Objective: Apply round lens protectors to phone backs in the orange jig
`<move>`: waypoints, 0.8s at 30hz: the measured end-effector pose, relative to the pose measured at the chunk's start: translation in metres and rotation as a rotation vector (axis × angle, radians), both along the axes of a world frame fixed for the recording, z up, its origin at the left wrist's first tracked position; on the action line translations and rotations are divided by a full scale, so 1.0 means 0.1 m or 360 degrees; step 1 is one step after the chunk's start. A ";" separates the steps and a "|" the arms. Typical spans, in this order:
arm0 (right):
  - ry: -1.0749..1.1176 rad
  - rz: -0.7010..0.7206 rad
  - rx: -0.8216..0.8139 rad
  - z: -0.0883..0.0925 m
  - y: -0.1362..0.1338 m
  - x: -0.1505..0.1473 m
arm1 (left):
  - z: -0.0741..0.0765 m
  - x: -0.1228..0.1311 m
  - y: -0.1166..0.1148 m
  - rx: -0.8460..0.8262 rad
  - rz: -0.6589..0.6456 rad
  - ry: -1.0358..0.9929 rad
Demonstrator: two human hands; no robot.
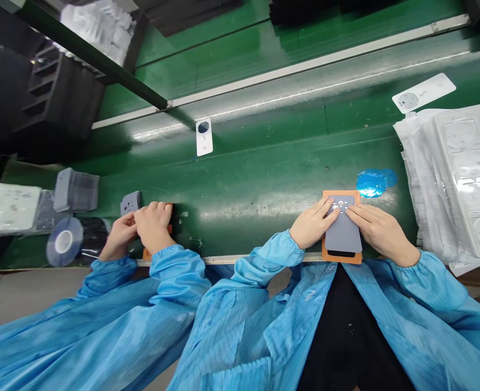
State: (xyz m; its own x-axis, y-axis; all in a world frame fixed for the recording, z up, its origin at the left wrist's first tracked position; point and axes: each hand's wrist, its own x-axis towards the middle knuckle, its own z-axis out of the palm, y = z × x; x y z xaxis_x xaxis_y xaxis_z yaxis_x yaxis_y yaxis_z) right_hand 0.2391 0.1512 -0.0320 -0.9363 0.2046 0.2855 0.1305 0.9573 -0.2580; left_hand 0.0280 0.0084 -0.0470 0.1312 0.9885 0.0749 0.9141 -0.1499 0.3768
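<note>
A grey rubbery pad (343,234) with small round holes near its top lies on an orange fixture plate (327,196) at the near edge of the green conveyor belt (264,174). My left hand (311,224) rests on the pad's left side, its fingertips stretched towards the holes. On the pad's right side lies my right hand (380,231), fingers laid flat. Neither hand grips anything. Both my sleeves are light blue.
A crumpled blue film (372,182) lies just behind the fixture. Stacked clear blister trays (463,168) stand at the right. White cards with round parts (423,93) (203,136) lie on the belt. At left a co-worker's hands (144,228) handle a grey pad (130,203), beside a tape roll (64,241).
</note>
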 end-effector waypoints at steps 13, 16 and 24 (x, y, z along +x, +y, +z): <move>-0.0269 -0.0048 0.0161 -0.02 -0.20 -0.11 | -0.04 0.18 -0.06 -0.0025 0.0005 0.0173; -0.0309 -0.0039 0.0170 -0.01 -0.23 -0.05 | -0.02 0.19 -0.11 -0.0039 0.0000 0.0158; -0.0355 -0.0051 -0.0050 0.05 -0.40 0.13 | 0.04 0.30 -0.30 -0.0147 0.0047 -0.0107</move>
State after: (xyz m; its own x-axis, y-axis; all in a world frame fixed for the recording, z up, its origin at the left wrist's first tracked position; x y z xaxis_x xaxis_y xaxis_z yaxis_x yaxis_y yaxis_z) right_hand 0.2519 0.1113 -0.0268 -0.9684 0.2409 0.0648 0.2181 0.9437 -0.2489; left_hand 0.0579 -0.0214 -0.0425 0.0999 0.9950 -0.0090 0.8898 -0.0852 0.4484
